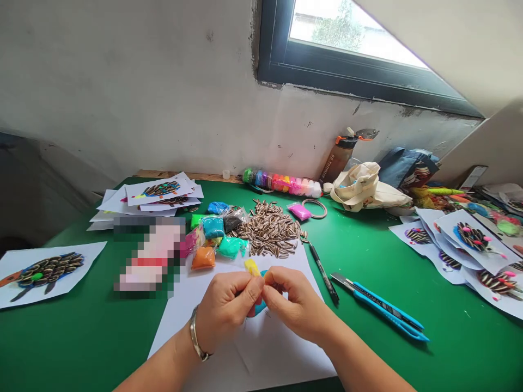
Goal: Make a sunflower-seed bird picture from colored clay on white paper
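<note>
Your left hand (226, 305) and right hand (294, 305) meet, fingertips pinched closed, on what I cannot tell. Yellow clay (251, 267) shows just beyond, nearer your left.

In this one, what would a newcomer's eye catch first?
Probably the heap of striped brown seeds at the centre of the green table, with clear bags of bright filling to its left. Nearer, the bare left hand and right hand come together above white paper. A bright blue plastic utility knife lies to their right.

Scuffed wht wall (143, 81), dk-framed window (347, 35) w/ daylight, grn tabletop (457, 354)
</note>
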Available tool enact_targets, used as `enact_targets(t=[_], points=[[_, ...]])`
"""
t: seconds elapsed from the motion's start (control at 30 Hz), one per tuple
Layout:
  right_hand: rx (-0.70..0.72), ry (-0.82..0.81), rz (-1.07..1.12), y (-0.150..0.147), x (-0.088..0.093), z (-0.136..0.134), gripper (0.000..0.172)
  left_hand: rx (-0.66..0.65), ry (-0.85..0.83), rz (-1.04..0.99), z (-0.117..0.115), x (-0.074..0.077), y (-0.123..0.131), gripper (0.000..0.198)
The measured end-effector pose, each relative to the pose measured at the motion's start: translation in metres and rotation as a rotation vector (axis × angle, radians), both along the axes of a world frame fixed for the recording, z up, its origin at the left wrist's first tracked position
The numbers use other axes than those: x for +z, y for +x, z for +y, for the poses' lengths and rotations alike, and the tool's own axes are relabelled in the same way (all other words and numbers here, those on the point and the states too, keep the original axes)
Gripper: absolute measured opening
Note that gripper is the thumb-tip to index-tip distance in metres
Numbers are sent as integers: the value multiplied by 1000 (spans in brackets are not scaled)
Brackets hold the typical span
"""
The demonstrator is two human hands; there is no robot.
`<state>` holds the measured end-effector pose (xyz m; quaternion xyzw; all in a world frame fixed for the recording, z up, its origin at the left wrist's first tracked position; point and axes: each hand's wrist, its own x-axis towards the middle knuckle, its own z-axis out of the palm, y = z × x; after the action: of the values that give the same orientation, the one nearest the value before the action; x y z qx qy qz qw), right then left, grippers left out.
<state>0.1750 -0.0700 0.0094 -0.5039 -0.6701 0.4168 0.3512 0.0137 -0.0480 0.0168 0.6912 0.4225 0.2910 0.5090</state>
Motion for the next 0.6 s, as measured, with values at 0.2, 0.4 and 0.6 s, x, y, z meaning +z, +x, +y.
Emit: enact_targets(t=[0.2, 0.4, 0.6], points=[[230, -250, 296, 9, 2, 5, 25, -47, -81, 22, 4, -1, -2, 47], [272, -439, 294, 18, -1, 7, 20, -155, -163, -19, 1, 4, -1, 45], [269, -422, 224, 14, -4, 1, 19, -180, -168, 69, 0, -1, 2, 50]])
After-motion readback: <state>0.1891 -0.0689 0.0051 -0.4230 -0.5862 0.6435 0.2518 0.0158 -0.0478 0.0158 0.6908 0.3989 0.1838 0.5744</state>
